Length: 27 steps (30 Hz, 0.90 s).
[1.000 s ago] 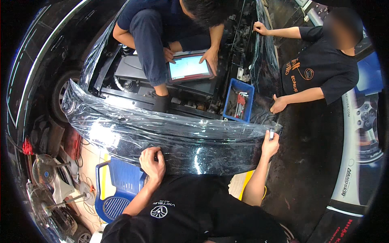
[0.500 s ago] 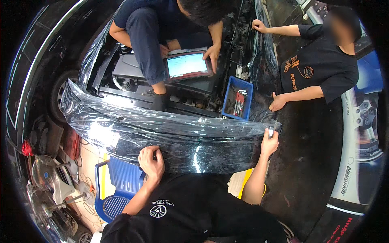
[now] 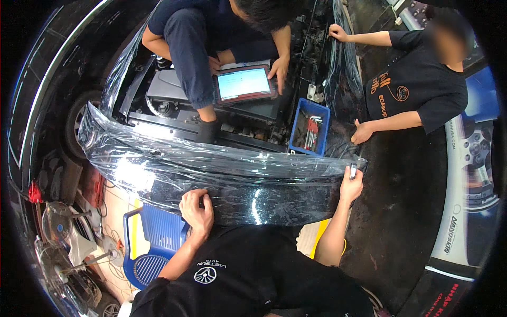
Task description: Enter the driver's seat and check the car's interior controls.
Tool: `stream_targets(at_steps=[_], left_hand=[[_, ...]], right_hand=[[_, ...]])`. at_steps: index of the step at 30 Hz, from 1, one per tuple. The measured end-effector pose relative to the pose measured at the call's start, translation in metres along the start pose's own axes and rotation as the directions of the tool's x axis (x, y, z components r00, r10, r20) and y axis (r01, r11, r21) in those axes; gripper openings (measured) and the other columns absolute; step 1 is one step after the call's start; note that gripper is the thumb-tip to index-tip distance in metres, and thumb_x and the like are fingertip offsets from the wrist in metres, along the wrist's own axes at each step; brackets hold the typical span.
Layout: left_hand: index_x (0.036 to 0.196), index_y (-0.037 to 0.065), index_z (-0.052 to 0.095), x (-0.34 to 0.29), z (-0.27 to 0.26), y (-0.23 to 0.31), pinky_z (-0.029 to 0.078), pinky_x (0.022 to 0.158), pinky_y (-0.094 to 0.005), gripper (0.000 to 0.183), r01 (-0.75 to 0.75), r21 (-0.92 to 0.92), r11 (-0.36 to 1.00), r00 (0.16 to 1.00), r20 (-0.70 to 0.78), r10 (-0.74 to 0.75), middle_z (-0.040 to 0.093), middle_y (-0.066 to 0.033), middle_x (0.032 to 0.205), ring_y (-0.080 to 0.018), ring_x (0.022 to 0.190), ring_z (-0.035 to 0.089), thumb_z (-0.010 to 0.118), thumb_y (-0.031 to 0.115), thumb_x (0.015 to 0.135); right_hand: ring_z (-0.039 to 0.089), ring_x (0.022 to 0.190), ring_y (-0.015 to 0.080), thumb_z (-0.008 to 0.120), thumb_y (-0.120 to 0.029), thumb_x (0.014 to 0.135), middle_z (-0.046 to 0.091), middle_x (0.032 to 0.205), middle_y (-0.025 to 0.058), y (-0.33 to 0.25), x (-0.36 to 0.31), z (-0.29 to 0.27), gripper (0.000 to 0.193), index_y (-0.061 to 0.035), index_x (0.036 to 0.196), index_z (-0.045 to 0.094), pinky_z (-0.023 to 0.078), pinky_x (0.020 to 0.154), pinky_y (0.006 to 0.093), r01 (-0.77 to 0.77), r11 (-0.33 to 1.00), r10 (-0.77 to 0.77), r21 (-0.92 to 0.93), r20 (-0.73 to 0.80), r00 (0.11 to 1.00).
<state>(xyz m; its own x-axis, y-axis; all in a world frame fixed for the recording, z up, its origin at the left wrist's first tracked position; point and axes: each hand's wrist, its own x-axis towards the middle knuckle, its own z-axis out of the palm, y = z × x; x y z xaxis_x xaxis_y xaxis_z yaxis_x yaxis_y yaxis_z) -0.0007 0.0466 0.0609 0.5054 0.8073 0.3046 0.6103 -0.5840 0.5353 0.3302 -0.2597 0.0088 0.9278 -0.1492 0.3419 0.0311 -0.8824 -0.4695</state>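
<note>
The film-covered panel (image 3: 264,185) sits just below the view's centre and has barely moved, suggesting a steady hold. From its middle, at seven o'clock, the left hand (image 3: 197,210) curls against it, grip unclear; at three, the right hand (image 3: 351,186) pinches a small silvery piece (image 3: 353,170). Towards one, a co-worker's hand (image 3: 280,70) has shifted outward beside the tablet (image 3: 243,84).
</note>
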Motion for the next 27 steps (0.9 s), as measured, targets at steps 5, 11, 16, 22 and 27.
stream_targets(at_steps=[5, 11, 16, 22, 27], left_hand=[[0.085, 0.012, 0.063, -0.0008, 0.0004, -0.0004, 0.04, 0.079, -0.0359, 0.011, -0.004, -0.002, 1.0, 1.0, -0.01, 0.004, 0.063, -0.0014, 0.088, -0.0223, 0.088, 0.057, 0.064, 0.007, 0.074], [0.085, 0.012, 0.063, 0.0001, 0.0, -0.0003, 0.041, 0.079, -0.0359, 0.011, 0.0, 0.001, 1.0, 1.0, -0.005, 0.0, 0.064, -0.0015, 0.088, -0.0223, 0.088, 0.058, 0.064, 0.007, 0.074], [0.084, 0.012, 0.063, -0.0002, 0.0005, -0.0008, 0.041, 0.08, -0.0359, 0.011, -0.003, -0.009, 1.0, 1.0, -0.006, 0.002, 0.064, -0.0014, 0.088, -0.0224, 0.089, 0.058, 0.065, 0.007, 0.074], [0.084, 0.011, 0.063, -0.0002, 0.0004, -0.0013, 0.041, 0.08, -0.036, 0.011, -0.006, -0.001, 1.0, 1.0, -0.005, 0.006, 0.064, -0.0015, 0.088, -0.0227, 0.089, 0.058, 0.065, 0.007, 0.074], [0.084, 0.011, 0.063, -0.0008, 0.0014, -0.0017, 0.041, 0.08, -0.0362, 0.011, -0.001, -0.002, 1.0, 1.0, -0.006, 0.001, 0.064, -0.0019, 0.087, -0.0227, 0.089, 0.058, 0.065, 0.006, 0.074]], right_hand=[[0.065, 0.072, 0.038, 0.067, -0.042, 0.08, 0.067, 0.076, 0.0184, -0.0042, -0.0008, -0.0029, 0.037, -0.0075, 0.093, 0.063, 0.049, 0.063, 0.0473, 0.0, 1.0, 0.001, 0.012, -0.003, 1.0], [0.065, 0.072, 0.0381, 0.067, -0.042, 0.08, 0.067, 0.076, 0.0187, -0.0062, -0.0013, -0.0037, 0.037, -0.0074, 0.093, 0.063, 0.049, 0.063, 0.0476, -0.009, 1.0, 0.009, 0.004, 0.0, 1.0], [0.065, 0.072, 0.038, 0.067, -0.041, 0.08, 0.067, 0.076, 0.0186, -0.001, -0.0002, -0.0012, 0.037, -0.0073, 0.093, 0.063, 0.049, 0.062, 0.0475, 0.013, 1.0, -0.013, -0.016, -0.018, 1.0], [0.065, 0.072, 0.0379, 0.067, -0.041, 0.08, 0.067, 0.076, 0.0183, -0.0039, -0.001, -0.0021, 0.036, -0.007, 0.093, 0.063, 0.049, 0.062, 0.0473, 0.006, 1.0, -0.006, 0.014, -0.008, 1.0], [0.065, 0.072, 0.0379, 0.068, -0.04, 0.08, 0.067, 0.076, 0.0185, -0.0049, -0.0015, -0.0023, 0.035, -0.0068, 0.093, 0.064, 0.049, 0.062, 0.0472, 0.0, 1.0, 0.0, 0.0, -0.017, 1.0]])
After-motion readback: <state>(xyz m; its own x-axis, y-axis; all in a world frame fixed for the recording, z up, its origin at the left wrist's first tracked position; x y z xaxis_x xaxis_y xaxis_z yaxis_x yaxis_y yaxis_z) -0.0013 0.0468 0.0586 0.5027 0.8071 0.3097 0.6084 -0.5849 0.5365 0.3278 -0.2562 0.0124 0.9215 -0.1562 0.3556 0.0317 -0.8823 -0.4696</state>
